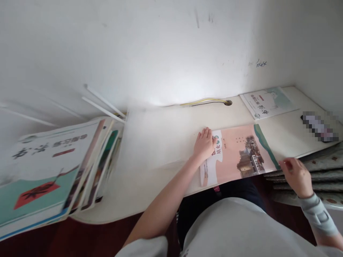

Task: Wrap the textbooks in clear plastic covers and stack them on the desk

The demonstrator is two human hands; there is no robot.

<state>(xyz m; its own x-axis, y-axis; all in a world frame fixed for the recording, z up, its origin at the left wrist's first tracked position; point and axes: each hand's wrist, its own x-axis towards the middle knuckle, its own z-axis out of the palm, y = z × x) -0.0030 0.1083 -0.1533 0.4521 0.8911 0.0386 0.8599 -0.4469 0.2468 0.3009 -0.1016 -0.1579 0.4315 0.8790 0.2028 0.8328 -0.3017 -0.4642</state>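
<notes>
A pink workbook [230, 153] with a castle picture and a green band lies on the white desk in front of me, reaching its front edge. My left hand [205, 144] rests flat at the book's left end, fingers stretched out over the desk and the thumb on the cover. At the opposite end, my right hand [297, 176] has its fingers curled, with thumb and forefinger pinched at the book's near right corner. A grey brace [318, 216] wraps the right wrist.
To the left stands a stack of books [48, 171], a calligraphy book on top. Another calligraphy booklet [268, 101] lies at the back right, near a blurred-out phone-shaped object [318, 126]. Thin cables [203, 100] run to a desk hole. Patterned cushions [321, 167] sit below the right edge.
</notes>
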